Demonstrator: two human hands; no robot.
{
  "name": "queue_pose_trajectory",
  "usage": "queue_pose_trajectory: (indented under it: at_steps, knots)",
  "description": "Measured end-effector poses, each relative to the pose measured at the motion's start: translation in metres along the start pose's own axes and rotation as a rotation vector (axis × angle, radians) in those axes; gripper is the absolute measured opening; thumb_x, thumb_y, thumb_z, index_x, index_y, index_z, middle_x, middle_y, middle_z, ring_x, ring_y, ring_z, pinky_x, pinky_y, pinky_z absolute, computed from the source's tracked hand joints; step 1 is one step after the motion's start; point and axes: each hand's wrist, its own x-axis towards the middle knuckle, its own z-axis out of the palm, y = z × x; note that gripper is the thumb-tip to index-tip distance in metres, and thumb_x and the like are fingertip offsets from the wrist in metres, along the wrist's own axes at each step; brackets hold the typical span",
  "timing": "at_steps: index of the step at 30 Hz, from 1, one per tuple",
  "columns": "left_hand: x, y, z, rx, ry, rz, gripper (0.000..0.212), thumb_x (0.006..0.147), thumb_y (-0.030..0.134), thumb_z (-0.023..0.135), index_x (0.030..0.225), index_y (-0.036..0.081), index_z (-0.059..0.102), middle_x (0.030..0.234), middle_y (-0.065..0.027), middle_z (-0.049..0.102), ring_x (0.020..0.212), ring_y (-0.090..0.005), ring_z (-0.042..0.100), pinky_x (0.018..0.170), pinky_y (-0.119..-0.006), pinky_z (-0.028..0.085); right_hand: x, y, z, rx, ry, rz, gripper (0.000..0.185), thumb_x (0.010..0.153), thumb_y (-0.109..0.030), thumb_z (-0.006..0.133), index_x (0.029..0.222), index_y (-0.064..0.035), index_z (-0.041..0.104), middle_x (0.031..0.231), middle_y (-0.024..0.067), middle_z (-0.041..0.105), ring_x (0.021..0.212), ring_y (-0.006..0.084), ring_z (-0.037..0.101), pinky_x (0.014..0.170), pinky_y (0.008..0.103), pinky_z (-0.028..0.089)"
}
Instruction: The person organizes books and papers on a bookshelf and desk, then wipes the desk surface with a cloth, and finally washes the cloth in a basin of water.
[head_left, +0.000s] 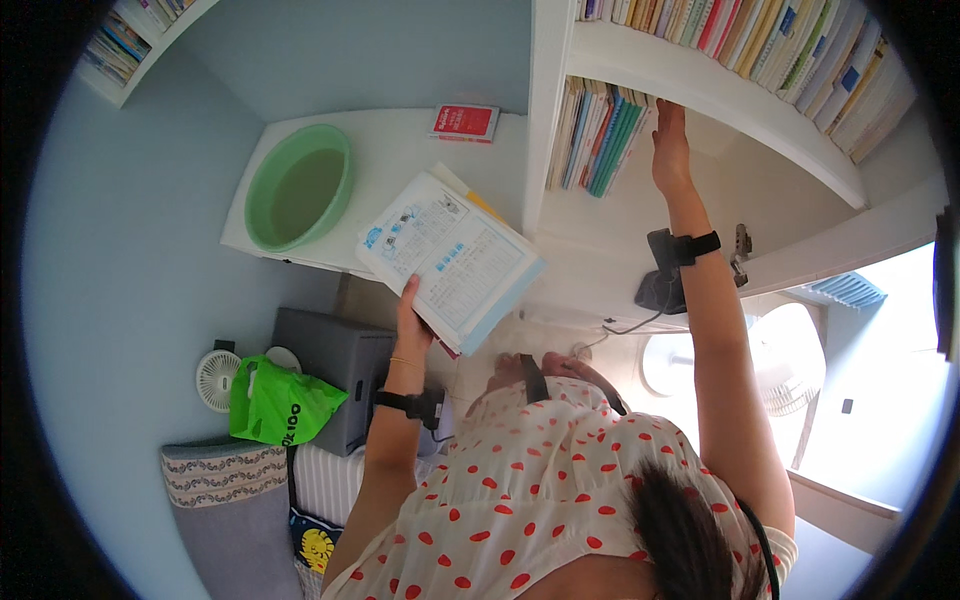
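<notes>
My left hand (414, 319) grips the near edge of a stack of books and papers (457, 255), thumb on top and fingers hidden beneath. The uppermost sheet is printed in blue and black, and the stack sits above the corner of a white cabinet top. My right hand (671, 146) reaches into a lower shelf compartment, palm flat against the right end of a row of upright books (596, 139). Several teal-green spines stand in that row. Nothing shows in the right hand; its fingertips are partly in the shadow under the shelf board (697, 82).
On the white cabinet top (390, 135) stand a green basin (341, 180) with water and a red-and-white book (465, 123). A black device with a cable (660, 292) lies beside my right forearm. A grey storage box (330, 375), green bag (277, 405) and white fan (787, 360) stand lower.
</notes>
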Motion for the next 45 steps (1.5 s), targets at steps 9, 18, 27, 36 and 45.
queue_pose_trajectory:
  at_steps: [9,18,27,36,45]
  knots:
    - [-0.001,-0.001,-0.012,0.069,0.048,0.012,0.064,0.078,0.03,0.056,0.128,-0.003,0.032,0.119,-0.0208,0.047,0.107,-0.0315,0.049,0.091,-0.04,0.041,-0.084,0.032,-0.015,0.02,0.133,0.005,0.052,0.09,-0.041,0.038,0.126,-0.0045,0.039,0.122,0.0137,0.048,0.116,0.0211,0.042,0.098,0.0374,0.028]
    - [-0.057,-0.006,-0.038,0.094,0.109,-0.212,0.062,0.076,0.026,0.058,0.126,-0.003,0.035,0.118,-0.0204,0.049,0.104,-0.0332,0.051,0.088,-0.041,0.043,-0.216,0.09,0.076,0.209,-0.649,0.815,0.065,0.08,-0.04,0.058,0.124,0.0044,0.039,0.114,0.016,0.052,0.105,0.0222,0.049,0.088,0.031,0.039]
    - [-0.096,-0.045,-0.028,0.069,-0.003,0.045,0.06,0.071,0.007,0.062,0.123,-0.004,0.036,0.116,-0.0179,0.05,0.099,-0.0283,0.055,0.082,-0.036,0.047,-0.24,0.056,0.05,-0.103,-0.624,0.556,0.111,0.057,-0.021,0.081,0.135,0.0092,0.007,0.129,0.022,0.037,0.12,0.0274,0.036,0.101,0.0302,0.027]
    - [-0.074,-0.025,0.033,0.534,-0.523,0.246,0.061,0.07,0.014,0.069,0.123,0.004,0.04,0.119,-0.0103,0.048,0.111,-0.0227,0.046,0.09,-0.036,0.04,-0.258,0.034,-0.056,-0.172,-0.638,0.277,0.09,0.06,-0.011,0.078,0.133,-0.0036,0.026,0.131,0.0127,0.036,0.117,0.0218,0.037,0.099,0.0355,0.029]
    - [-0.025,-0.028,0.148,0.75,-0.667,0.26,0.07,0.067,0.004,0.071,0.126,0.006,0.034,0.122,-0.0065,0.04,0.114,-0.0172,0.04,0.096,-0.031,0.033,-0.212,0.07,-0.134,-0.672,-0.575,-0.347,0.079,0.063,-0.015,0.076,0.128,-0.0048,0.032,0.128,0.0117,0.04,0.116,0.0234,0.039,0.099,0.037,0.029]
